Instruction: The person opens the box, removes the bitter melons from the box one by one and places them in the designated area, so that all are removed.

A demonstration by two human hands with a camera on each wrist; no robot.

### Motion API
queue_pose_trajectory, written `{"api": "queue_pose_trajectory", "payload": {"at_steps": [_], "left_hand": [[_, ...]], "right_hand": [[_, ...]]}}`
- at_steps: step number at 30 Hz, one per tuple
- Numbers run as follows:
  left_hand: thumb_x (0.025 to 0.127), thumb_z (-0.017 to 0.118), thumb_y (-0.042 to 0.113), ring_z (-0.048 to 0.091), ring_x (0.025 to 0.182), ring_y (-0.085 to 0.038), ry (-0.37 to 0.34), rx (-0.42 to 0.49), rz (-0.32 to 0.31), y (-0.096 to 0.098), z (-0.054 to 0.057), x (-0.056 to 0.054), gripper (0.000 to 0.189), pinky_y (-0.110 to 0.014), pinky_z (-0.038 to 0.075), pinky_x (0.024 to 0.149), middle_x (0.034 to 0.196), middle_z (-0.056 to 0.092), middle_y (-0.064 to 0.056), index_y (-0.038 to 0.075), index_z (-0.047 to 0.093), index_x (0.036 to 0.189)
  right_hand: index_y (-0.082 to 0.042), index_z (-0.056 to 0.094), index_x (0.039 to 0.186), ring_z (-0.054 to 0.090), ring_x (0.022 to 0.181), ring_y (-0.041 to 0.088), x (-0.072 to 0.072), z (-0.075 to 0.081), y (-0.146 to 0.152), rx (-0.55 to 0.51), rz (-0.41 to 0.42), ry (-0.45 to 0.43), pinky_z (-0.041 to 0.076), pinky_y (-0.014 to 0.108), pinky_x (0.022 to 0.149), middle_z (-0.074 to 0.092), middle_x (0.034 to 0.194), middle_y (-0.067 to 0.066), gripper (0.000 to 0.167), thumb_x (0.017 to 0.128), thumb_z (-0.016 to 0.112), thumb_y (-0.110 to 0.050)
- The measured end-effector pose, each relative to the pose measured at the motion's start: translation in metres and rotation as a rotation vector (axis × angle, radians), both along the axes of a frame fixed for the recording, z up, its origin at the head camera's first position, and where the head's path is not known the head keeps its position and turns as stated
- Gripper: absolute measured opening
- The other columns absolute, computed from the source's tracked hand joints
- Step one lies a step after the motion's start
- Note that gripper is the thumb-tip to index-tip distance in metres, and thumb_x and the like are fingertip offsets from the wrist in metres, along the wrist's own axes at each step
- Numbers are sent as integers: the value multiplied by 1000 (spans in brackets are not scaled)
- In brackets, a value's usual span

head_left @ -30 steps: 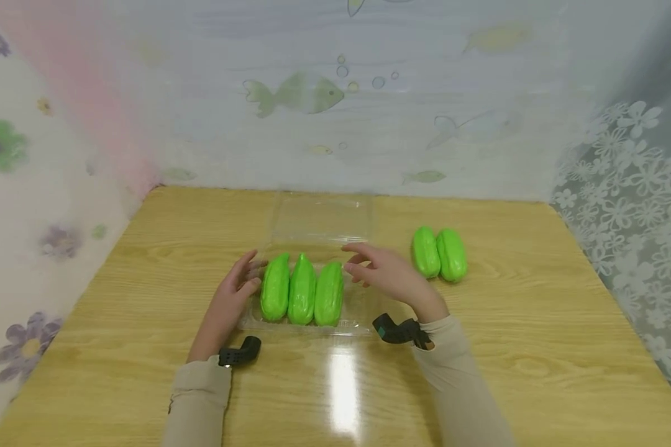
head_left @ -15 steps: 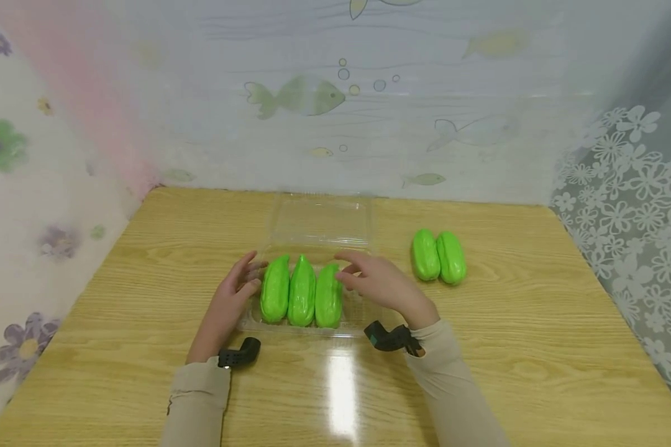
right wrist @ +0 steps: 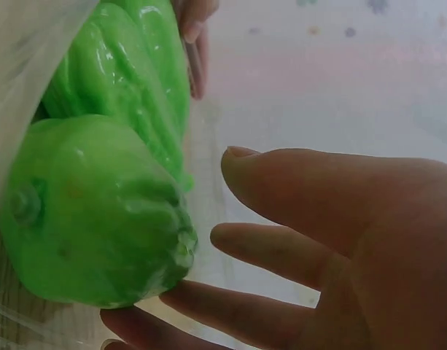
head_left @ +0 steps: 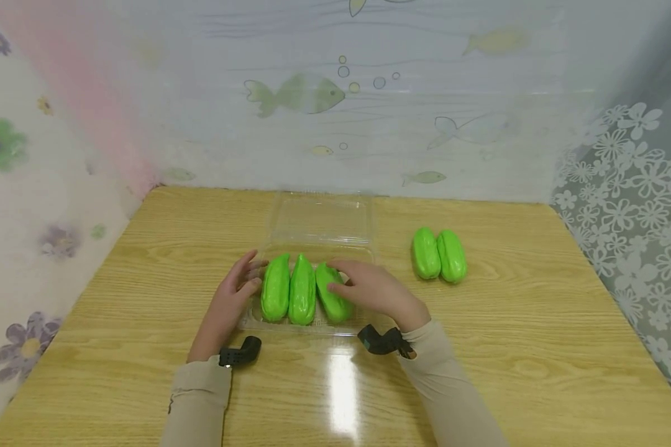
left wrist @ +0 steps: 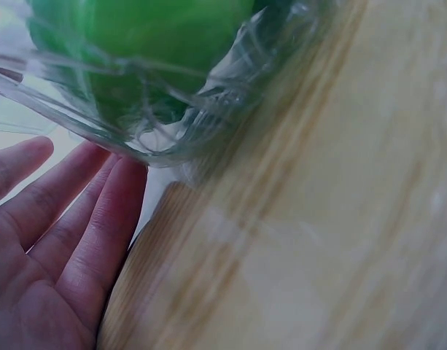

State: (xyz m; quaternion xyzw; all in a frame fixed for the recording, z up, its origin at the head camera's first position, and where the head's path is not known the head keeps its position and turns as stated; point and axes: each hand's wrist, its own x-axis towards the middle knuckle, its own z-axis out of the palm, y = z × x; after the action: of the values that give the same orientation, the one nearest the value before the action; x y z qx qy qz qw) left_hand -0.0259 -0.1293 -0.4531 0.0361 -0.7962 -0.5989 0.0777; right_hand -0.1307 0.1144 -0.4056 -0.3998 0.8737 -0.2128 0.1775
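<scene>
A clear plastic clamshell box (head_left: 360, 310) stands on the table with its lid (head_left: 322, 218) laid back. Inside lie three glossy green, ridged, elongated model vegetables: the left one (head_left: 276, 288), the middle one (head_left: 302, 290) and the right one (head_left: 333, 305), whose near end slants to the right. My right hand (head_left: 377, 288) reaches over the right one from the side; in the right wrist view its extended fingers (right wrist: 245, 313) meet the vegetable's edge while the thumb stands apart. Fingertips of my left hand (left wrist: 70, 240) touch the box's left wall, fingers extended.
Two more green model vegetables, one (head_left: 426, 253) beside the other (head_left: 451, 256), lie on the wooden table (head_left: 525, 323) right of the box. A patterned curtain (head_left: 369, 124) hangs along the table's back edge. Black cameras sit at both wrists.
My right hand has moved left and down onto the right vegetable in the box. That vegetable has tilted, its near end shifting right. My left hand has stayed in place.
</scene>
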Motion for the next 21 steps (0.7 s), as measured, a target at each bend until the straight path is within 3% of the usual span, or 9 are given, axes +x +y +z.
{"api": "queue_pose_trajectory", "payload": {"at_steps": [9,21], "left_hand": [[93,41,8,40,119,-31,5,-11,-7,-4,-5,-6,50,-48,25,100,132,41,-18,7,24,140],[93,42,8,40,119,-31,9,-14,-4,-4,-5,-6,51,-49,25,100,132,41,-18,6,24,140]], "right_hand": [[-16,40,135,39,121,18,-1,-7,-6,74,24,53,34,35,96,44,132,3,61,84,55,-46],[-18,32,139,49,108,27,5,-13,-14,103,-15,43,43,42,83,32,139,11,74,77,63,-45]]}}
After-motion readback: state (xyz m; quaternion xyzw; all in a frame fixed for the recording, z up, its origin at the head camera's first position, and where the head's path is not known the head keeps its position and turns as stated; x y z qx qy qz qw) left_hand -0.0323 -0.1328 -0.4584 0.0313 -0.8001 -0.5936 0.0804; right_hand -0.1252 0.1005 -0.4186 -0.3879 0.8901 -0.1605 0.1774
